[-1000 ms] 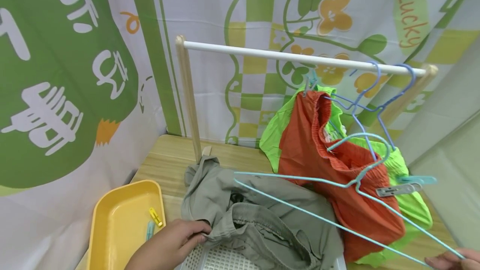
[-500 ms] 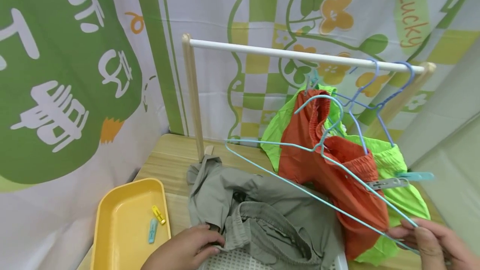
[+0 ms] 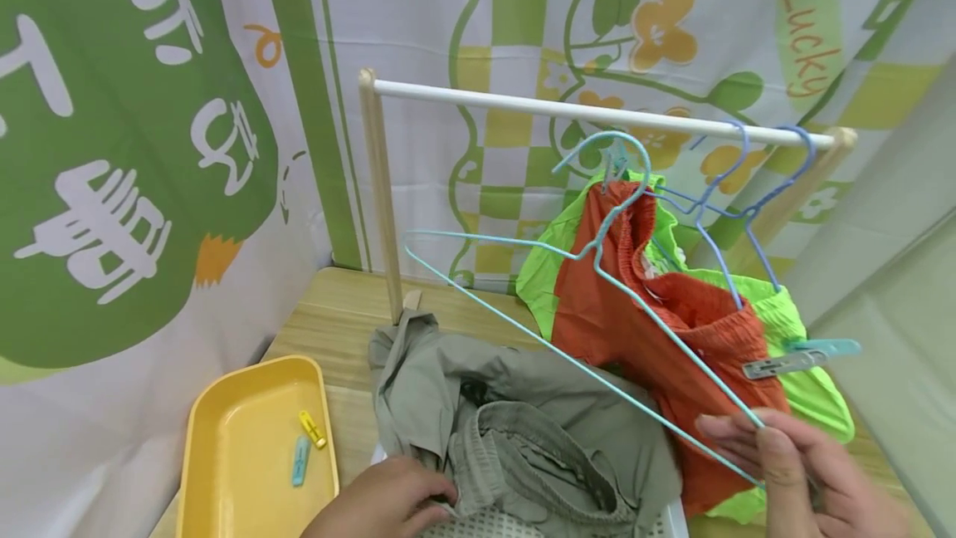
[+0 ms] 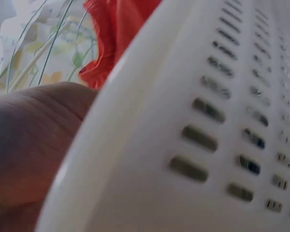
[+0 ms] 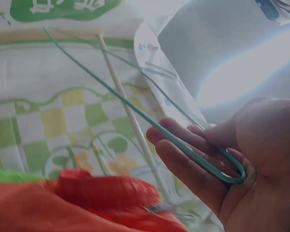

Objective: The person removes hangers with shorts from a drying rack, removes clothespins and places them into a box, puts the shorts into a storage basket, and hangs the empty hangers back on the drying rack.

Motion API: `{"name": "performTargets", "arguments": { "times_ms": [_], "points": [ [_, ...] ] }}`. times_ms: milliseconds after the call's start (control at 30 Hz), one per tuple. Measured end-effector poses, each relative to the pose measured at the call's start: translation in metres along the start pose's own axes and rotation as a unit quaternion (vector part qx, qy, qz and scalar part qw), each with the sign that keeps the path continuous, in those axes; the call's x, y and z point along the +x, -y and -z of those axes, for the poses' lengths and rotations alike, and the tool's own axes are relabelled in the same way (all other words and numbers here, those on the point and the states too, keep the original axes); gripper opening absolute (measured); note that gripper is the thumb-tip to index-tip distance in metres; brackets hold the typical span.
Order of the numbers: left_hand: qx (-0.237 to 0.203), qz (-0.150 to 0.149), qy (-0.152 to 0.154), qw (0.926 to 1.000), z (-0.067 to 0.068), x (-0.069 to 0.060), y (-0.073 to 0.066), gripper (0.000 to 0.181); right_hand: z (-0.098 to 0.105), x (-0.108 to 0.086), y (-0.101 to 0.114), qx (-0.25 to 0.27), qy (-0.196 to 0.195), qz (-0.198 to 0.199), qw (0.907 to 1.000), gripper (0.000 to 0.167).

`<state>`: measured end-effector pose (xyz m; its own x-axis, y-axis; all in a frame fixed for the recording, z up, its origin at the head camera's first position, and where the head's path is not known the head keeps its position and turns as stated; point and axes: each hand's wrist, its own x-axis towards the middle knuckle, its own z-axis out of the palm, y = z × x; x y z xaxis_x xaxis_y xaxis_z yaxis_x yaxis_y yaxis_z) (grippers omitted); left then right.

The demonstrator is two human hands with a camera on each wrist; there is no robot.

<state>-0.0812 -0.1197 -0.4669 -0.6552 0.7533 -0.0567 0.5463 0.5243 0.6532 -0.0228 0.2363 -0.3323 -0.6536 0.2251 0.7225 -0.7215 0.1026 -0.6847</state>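
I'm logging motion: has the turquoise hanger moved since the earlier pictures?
Yes: against the white rail, the hanger has moved up and left in the head view.

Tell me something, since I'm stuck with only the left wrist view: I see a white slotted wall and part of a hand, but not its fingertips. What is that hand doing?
Observer: From the head view, the left hand grips the edge of a grey garment.

Visitor: Oh, laundry! Is anything else being held?

Observer: Yes, the right hand holds a light-blue hanger by one bent corner.

Visitor: And is there anything off to the side that I'm missing?

Observer: To the person's left, a yellow tray has a yellow clip and a light-blue clip lying in it.
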Motion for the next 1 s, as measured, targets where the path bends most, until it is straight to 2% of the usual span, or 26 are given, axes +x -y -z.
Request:
{"name": "performTargets", "arguments": {
  "times_ms": [67,167,233,267,333,467,500,633,833,1000],
  "points": [
    [0.016,0.017,0.003,0.9997,0.001,0.003,-0.011,0.013,-0.012,0.008,-0.003,-0.003,0.014,0.017,0.9998,0.015],
    [0.041,0.022,0.005,0.9989,-0.003,0.007,-0.018,0.008,-0.025,0.018,-0.007,-0.066,0.04,0.034,0.9964,0.014],
    [0.049,0.016,0.001,0.9987,-0.008,0.008,-0.018,0.007,-0.031,0.024,-0.008,-0.128,0.058,0.034,0.9895,0.014],
    [0.055,0.014,-0.001,0.9984,-0.009,0.009,-0.018,0.007,-0.035,0.027,-0.007,-0.165,0.064,0.019,0.9841,0.015],
    [0.065,0.006,-0.007,0.9979,-0.014,0.01,-0.015,0.006,-0.04,0.032,-0.009,-0.199,0.076,0.002,0.977,0.015],
    [0.084,0.002,-0.011,0.9964,-0.019,0.011,-0.014,0.006,-0.048,0.042,-0.014,-0.224,0.082,-0.017,0.9711,0.015],
    [0.086,0.001,-0.012,0.9962,-0.02,0.012,-0.013,0.007,-0.05,0.044,-0.018,-0.225,0.081,-0.006,0.9709,0.015],
    [0.102,0.002,-0.008,0.9947,-0.022,0.012,-0.013,0.007,-0.06,0.052,-0.022,-0.236,0.084,-0.007,0.9681,0.015],
    [0.107,-0.003,-0.008,0.9942,-0.023,0.013,-0.013,0.009,-0.07,0.06,-0.023,-0.262,0.097,-0.024,0.9598,0.015],
    [0.109,-0.008,-0.01,0.9939,-0.023,0.013,-0.013,0.008,-0.072,0.064,-0.024,-0.268,0.109,-0.026,0.957,0.014]
  ]
}}
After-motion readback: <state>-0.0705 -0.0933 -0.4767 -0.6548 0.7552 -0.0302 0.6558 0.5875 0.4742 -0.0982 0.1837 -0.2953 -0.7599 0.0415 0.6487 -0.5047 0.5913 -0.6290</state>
